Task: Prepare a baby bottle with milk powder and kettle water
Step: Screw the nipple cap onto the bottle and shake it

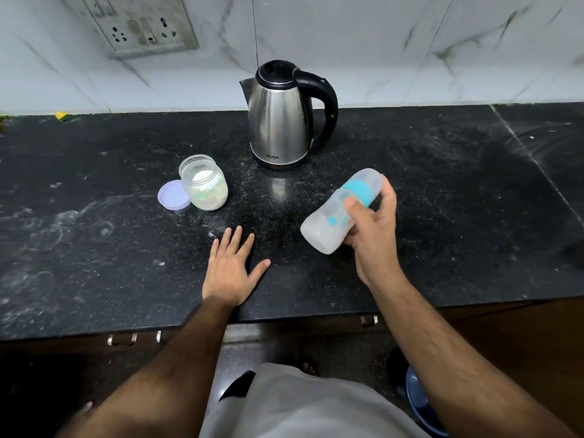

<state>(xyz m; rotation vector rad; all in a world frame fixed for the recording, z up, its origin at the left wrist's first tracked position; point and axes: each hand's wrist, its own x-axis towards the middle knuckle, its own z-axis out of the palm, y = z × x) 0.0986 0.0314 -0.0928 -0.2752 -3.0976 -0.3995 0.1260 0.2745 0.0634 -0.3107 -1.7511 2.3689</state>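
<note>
Milk powder jar (pixel 207 184) sits open left of centre on the black counter (pixel 94 248), its lid (pixel 173 196) touching it. Left hand (pixel 232 270) lies flat, fingers spread, lower centre. Kettle (pixel 284 118) stands upper centre. Right hand (pixel 374 229) grips the tilted baby bottle (pixel 335 216), right of centre.

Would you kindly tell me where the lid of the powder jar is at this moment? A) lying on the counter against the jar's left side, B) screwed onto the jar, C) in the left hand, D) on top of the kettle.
A: the lilac lid lies flat on the counter beside the open powder jar, while the left hand rests flat and empty.
</note>
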